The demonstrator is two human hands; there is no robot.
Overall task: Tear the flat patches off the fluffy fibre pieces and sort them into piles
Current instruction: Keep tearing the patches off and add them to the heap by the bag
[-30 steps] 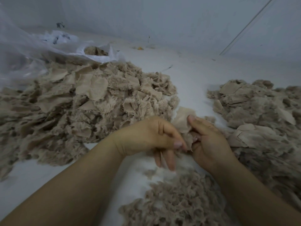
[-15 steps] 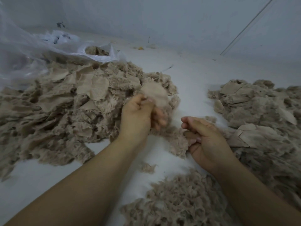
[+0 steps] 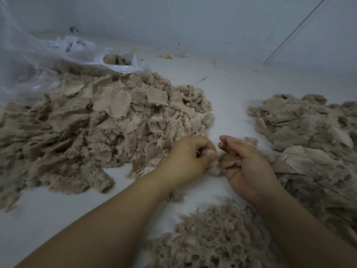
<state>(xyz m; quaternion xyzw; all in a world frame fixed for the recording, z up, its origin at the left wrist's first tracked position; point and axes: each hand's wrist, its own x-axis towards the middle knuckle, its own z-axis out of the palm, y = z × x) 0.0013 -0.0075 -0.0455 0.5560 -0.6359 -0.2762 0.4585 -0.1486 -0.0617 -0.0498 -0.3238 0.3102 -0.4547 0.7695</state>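
A big heap of beige fluffy fibre pieces with flat patches (image 3: 108, 120) covers the left of the white surface. Between my hands sits one small fluffy piece (image 3: 213, 165). My left hand (image 3: 190, 157) grips its left end with curled fingers. My right hand (image 3: 243, 163) holds its right end, fingers curled in, palm up. A pile with flat patches on top (image 3: 301, 136) lies to the right. A pile of fluffy fibre only (image 3: 218, 236) lies close in front of me.
A clear plastic bag (image 3: 38, 60) with more fibre in its mouth lies at the back left. A pale wall (image 3: 193, 22) closes the back. A bare strip of white surface (image 3: 228, 93) runs between the left and right piles.
My left hand reached up to the left heap half a second ago and has come back down beside my right hand. Both hands now hold the small piece together.
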